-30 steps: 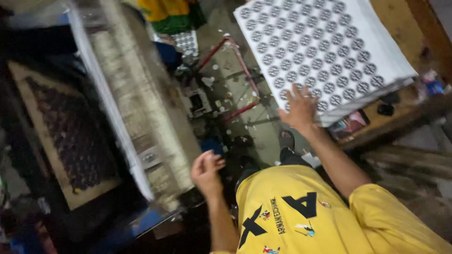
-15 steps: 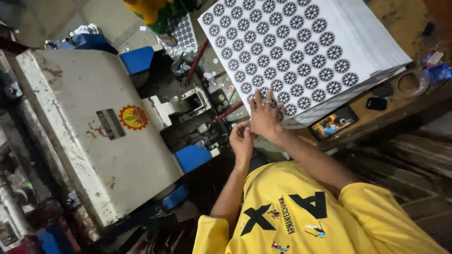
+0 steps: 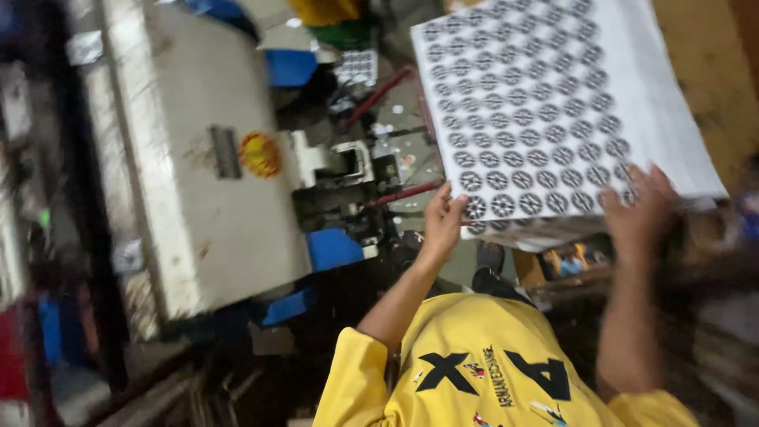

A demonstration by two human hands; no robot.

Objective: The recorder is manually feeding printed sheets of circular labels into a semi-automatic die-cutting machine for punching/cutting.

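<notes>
Since the frame half a second ago, the left hand has moved from below the stack up to its near-left corner, and the right hand has shifted to the near-right edge. The stack now fills more of the view and the machine has moved left.

The stack is flat white paper sheets, rectangular, printed with a regular grid of dark round patterned discs. Its layered edges show along the near and right sides. It lies on the wooden table at upper right, overhanging the near edge. The long axis runs from near-left to far-right, tilted in the view.

Left fingers are curled around the near-left corner, gripping the sheets. Right fingers are spread flat on the top sheet at the near edge; motion blur hides whether they grip.

The machine is a worn off-white metal box with a round red-and-yellow sticker.
</notes>
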